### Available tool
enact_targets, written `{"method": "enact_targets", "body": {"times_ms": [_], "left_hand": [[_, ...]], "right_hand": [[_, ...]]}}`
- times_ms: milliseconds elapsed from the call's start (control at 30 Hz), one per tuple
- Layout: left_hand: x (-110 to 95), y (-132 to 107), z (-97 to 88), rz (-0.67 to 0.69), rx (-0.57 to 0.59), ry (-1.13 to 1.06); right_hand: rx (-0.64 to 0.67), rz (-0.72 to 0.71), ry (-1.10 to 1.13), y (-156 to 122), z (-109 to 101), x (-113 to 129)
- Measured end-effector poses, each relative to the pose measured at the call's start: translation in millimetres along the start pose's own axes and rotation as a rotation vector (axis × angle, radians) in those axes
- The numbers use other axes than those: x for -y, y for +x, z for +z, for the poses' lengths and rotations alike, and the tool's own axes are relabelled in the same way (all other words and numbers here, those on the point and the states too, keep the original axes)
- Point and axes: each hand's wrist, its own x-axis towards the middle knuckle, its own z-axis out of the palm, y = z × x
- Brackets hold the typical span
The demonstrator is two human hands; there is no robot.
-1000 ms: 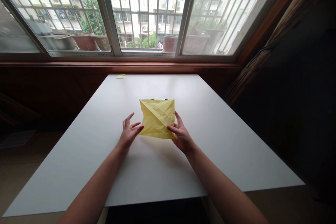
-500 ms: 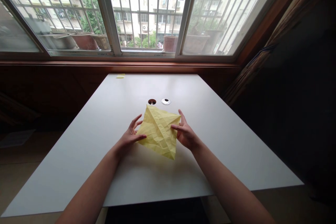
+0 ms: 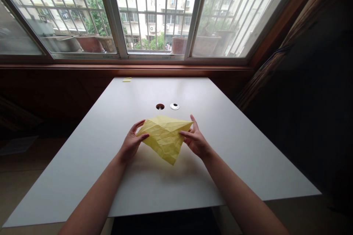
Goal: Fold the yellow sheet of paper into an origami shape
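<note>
A creased sheet of yellow paper (image 3: 164, 136) is held above the white table, with one corner hanging toward me. My left hand (image 3: 132, 141) pinches its left corner, thumb on top and the fingers behind the sheet. On the other side my right hand (image 3: 195, 141) grips the paper near its right corner between thumb and fingers, while its index finger points up past the edge. The fingertips behind the sheet are partly hidden.
The white table (image 3: 91, 161) reaches to the wall below a barred window (image 3: 157, 11). A round hole (image 3: 160, 107) and a silver grommet (image 3: 174, 106) lie just beyond the paper. Small yellow strips (image 3: 127, 79) are at the far left edge. A dark curtain (image 3: 278, 58) hangs on the right.
My left hand has shifted from the sheet's lower left edge up to its left corner. The paper has turned and tilted, its far corner dropping and its near corner swinging left. My right hand has barely moved.
</note>
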Motion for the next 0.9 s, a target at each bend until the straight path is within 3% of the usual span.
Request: {"method": "enact_targets", "body": {"times_ms": [133, 200, 267, 367, 433, 533, 633, 800, 900], "left_hand": [[0.8, 1.9, -7.6, -0.008, 0.026, 0.025], [1.5, 2.2, -11.2, -0.075, 0.090, 0.071], [3.3, 3.1, -14.5, -0.110, 0.137, 0.175], [7.1, 6.3, -18.6, 0.016, 0.143, 0.426], [9.1, 8.7, -20.5, 0.140, 0.142, 0.590], [10.9, 9.8, -21.8, 0.235, 0.166, 0.759], [10.9, 7.3, -21.9, 0.273, 0.202, 0.897], [3.4, 1.6, -17.8, 0.420, 0.242, 1.188], [0.7, 0.6, -11.3, 0.491, 0.328, 1.217]], "right_hand": [[0.000, -0.002, -0.181, 9.3, -21.3, 14.3], [-0.012, 0.027, -0.410, 14.8, -34.5, 22.7], [-0.011, -0.057, -0.709, 17.7, -43.1, 28.6], [0.146, -0.252, -1.103, 15.7, -41.2, 25.5], [0.328, -0.278, -1.238, 12.1, -32.4, 13.4], [0.441, -0.289, -1.401, 8.8, -20.1, -13.3], [0.447, -0.342, -1.504, 9.1, -17.4, -34.7], [0.437, -0.408, -1.570, 9.7, -23.0, -44.0], [0.432, -0.429, -1.595, 8.7, -23.3, -44.4]]}}
